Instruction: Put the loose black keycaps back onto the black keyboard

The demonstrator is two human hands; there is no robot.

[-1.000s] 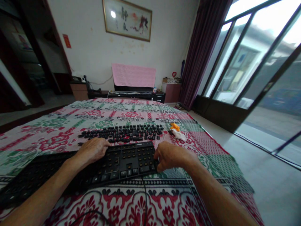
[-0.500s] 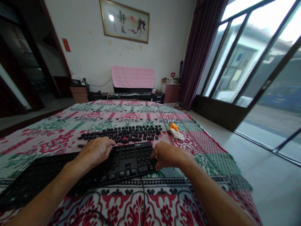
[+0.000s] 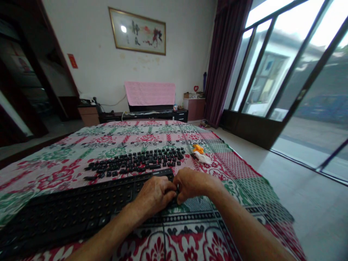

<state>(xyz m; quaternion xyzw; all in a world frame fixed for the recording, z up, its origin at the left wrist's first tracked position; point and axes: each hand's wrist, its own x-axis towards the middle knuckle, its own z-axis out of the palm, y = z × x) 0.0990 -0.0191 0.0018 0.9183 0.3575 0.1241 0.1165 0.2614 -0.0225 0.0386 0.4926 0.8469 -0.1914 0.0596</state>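
A black keyboard (image 3: 81,199) lies at a slant on the patterned cloth, most of its keys off and its bare key seats showing. My left hand (image 3: 154,192) rests over the number pad at the right end, fingers curled and thumb drawn in. Whatever is under those fingertips is hidden. My right hand (image 3: 193,183) grips the keyboard's right edge between fingers and thumb. The fingertips of both hands nearly meet there. Loose black keycaps (image 3: 136,160) lie in a wide cluster just behind the keyboard.
Crumpled orange and white cloths (image 3: 202,157) lie right of the keycaps. The patterned cloth (image 3: 146,137) covers the whole table. Beyond stand a low cabinet (image 3: 181,115) and a screen under a pink cloth (image 3: 150,93). Glass doors (image 3: 272,79) are on the right.
My left hand has moved right, from the keyboard's middle to the number pad beside my right hand. The right hand stays at the edge. The view has shifted slightly.
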